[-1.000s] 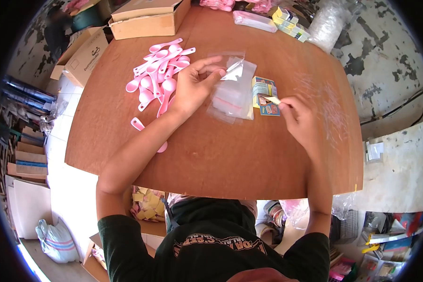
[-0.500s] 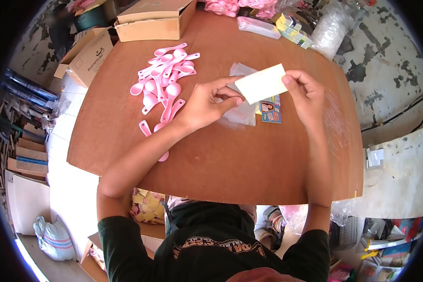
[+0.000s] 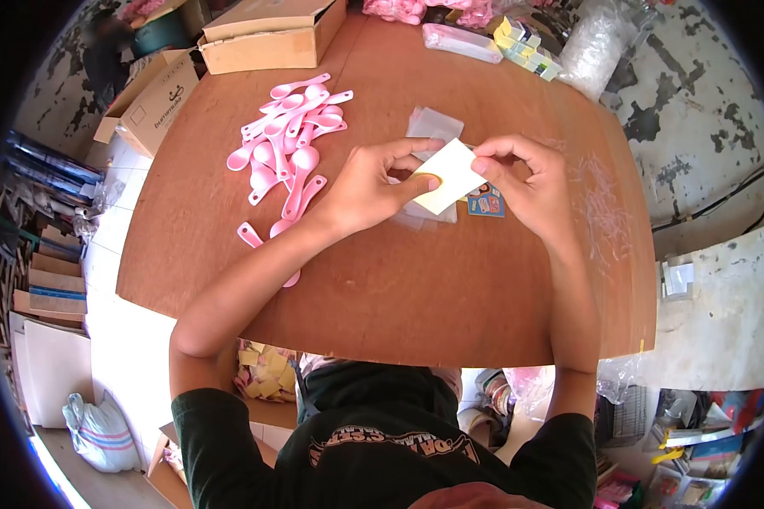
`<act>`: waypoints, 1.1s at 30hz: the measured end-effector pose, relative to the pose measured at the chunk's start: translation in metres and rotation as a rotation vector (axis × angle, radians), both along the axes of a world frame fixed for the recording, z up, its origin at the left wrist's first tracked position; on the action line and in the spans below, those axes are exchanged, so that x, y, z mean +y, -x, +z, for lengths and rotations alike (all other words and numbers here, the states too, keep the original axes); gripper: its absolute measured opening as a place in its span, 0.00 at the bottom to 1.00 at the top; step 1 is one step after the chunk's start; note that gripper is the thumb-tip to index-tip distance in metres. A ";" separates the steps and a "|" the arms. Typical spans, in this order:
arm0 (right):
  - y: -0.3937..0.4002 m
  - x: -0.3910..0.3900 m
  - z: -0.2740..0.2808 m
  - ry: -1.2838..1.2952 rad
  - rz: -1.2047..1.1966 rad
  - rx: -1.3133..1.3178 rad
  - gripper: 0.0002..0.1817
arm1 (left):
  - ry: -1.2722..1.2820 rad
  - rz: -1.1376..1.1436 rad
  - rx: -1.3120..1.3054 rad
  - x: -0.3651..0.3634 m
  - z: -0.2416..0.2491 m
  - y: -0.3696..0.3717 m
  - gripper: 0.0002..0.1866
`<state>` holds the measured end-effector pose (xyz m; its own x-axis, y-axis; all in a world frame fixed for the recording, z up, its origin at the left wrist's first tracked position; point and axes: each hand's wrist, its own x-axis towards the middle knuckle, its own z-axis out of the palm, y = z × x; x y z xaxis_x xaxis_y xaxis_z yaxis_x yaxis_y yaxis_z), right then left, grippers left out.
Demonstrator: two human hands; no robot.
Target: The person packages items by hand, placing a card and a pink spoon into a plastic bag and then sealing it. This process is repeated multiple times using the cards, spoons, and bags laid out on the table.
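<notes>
Card: a pale yellow, flat paper card [image 3: 455,173] is up in front of you, tilted, between your two hands and above the brown wooden tabletop [image 3: 382,297].
Left hand: your left hand [image 3: 367,188] has its fingers pinched shut on the card's left side, the thumb lying on the pale face.
Right hand: your right hand [image 3: 530,185] has the thumb and forefinger brought together on the card's right edge, with the other fingers curled in.
Clear bags: flat transparent plastic bags [image 3: 435,125] lie on the tabletop, partly hidden by the card and your left fingers.
Printed cards: small blue printed cards [image 3: 487,204] lie just beside the bags, partly covered by the held card (you can see little more than their lower part).
Spoons: a loose heap of pink plastic spoons [image 3: 290,119] lies to the left of your left hand. A pink handle [image 3: 248,235] and a pink bowl [image 3: 292,279] show on either side of your left forearm; they may belong to one spoon, though the arm hides the middle.
Far edge: a closed brown cardboard box [image 3: 263,53] sits at the left, a clear plastic-wrapped bundle [image 3: 461,42] near the middle, and small yellow-and-white boxes [image 3: 526,53] to its right.
Background: a person in dark clothing [image 3: 104,64] is at the upper left.
</notes>
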<state>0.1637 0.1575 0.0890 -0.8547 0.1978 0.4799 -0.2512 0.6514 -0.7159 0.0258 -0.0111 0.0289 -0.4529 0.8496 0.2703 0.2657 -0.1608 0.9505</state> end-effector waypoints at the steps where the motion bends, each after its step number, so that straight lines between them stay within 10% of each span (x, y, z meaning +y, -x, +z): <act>1: 0.000 0.001 0.001 -0.045 0.035 -0.001 0.06 | 0.027 -0.011 0.013 -0.001 0.005 -0.001 0.25; 24: -0.023 0.009 0.006 0.001 0.219 -0.383 0.11 | -0.124 -0.088 0.240 0.021 0.023 -0.020 0.18; 33: -0.007 -0.044 -0.023 -0.025 -0.285 0.248 0.08 | 0.037 0.023 0.125 0.003 0.009 0.014 0.20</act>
<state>0.1705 0.1133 0.0663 -0.6243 0.3967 0.6730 -0.2209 0.7367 -0.6392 0.0116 -0.0085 0.0379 -0.4374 0.8497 0.2946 0.3860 -0.1185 0.9148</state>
